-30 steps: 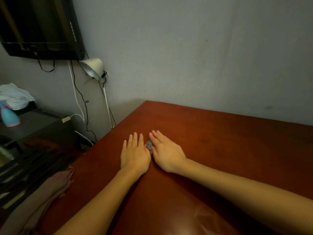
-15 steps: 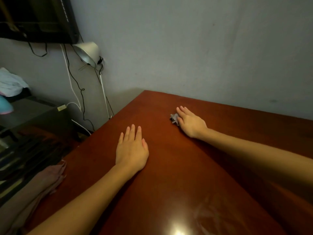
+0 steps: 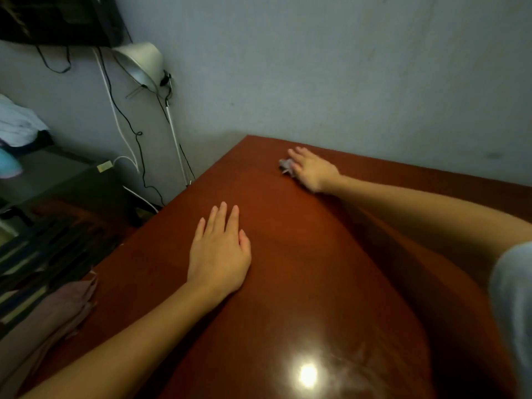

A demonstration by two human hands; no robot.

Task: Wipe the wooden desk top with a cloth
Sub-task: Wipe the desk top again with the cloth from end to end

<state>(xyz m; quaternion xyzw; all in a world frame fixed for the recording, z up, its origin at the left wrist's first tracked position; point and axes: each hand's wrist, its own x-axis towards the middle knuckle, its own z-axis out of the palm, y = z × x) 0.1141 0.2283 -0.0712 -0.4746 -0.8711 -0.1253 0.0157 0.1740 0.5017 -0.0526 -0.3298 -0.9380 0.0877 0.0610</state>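
Head view: we see the right hand, fingers flat, pressing the cloth at the far edge of the desk top, swept away from the flat, empty left hand; this stroke likely ends here.

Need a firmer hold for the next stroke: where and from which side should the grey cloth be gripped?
Probably the crumpled end of the grey cloth, bunched left of the right hand pressing it; come from above-left, since the rest lies hidden under the fingers on the desk top.
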